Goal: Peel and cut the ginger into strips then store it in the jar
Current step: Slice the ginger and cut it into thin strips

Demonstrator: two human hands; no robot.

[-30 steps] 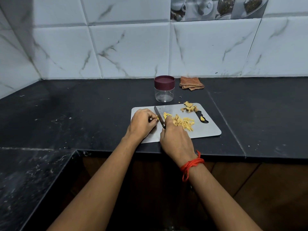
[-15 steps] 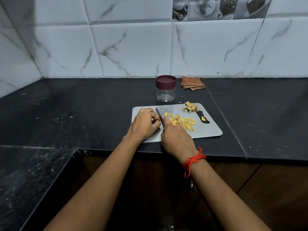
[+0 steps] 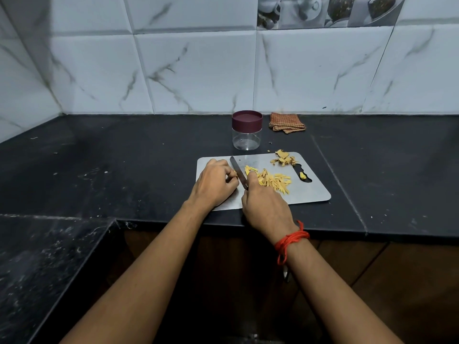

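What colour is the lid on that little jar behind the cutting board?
The lid is a dark maroon, on a clear jar; the head view shows it.

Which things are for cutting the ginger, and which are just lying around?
For the job: knife in right hand; ginger piece pinched by left hand; ginger strips; cutting board; jar, lid on.
Just lying around: folded cloth behind the board; peel scraps on its far corner.

Home kitchen, tiled wall (image 3: 198, 70), black countertop (image 3: 124, 157)
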